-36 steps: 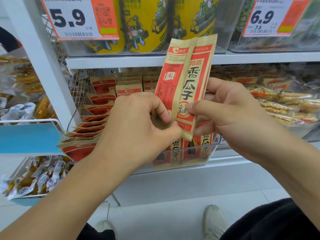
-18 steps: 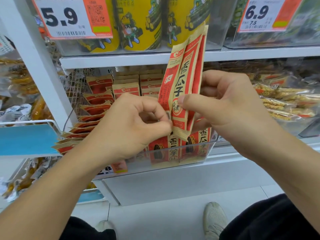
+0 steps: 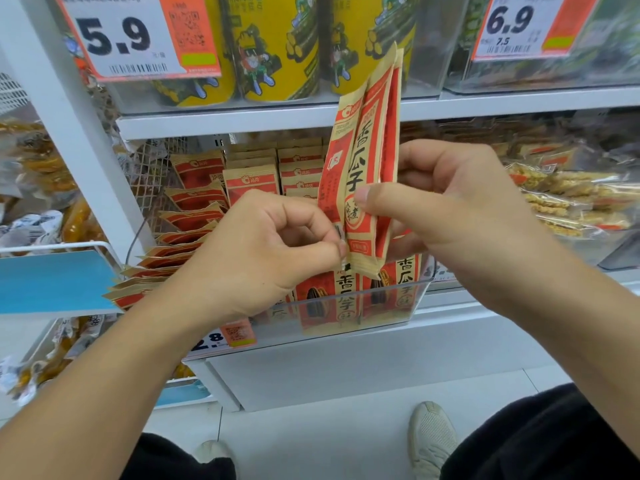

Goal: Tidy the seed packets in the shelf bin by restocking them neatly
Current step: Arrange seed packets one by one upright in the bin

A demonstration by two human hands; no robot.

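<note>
A small stack of tan-and-red seed packets [image 3: 363, 161] stands upright in front of the shelf. My right hand [image 3: 450, 206] grips the stack, thumb across the front packet and fingers behind. My left hand [image 3: 256, 254] pinches the lower left edge of the stack between thumb and forefinger. Below them is the clear shelf bin [image 3: 398, 303], with upright packets [image 3: 346, 292] at its front. More packets stand in rows behind [image 3: 252, 181]. A slumped fan of packets [image 3: 166, 258] lies on the bin's left side.
Yellow canisters [image 3: 277, 46] and price tags 5.9 [image 3: 117, 36] and 6.9 [image 3: 509, 22] fill the upper shelf. Clear bags of snacks [image 3: 568, 202] lie to the right. A blue-fronted wire basket [image 3: 52, 278] sits left. My shoes [image 3: 433, 438] are on the floor.
The held packets have turned more edge-on and closed into a tighter stack. My left hand slid down to pinch its lower edge. The view dipped slightly, then rose.
</note>
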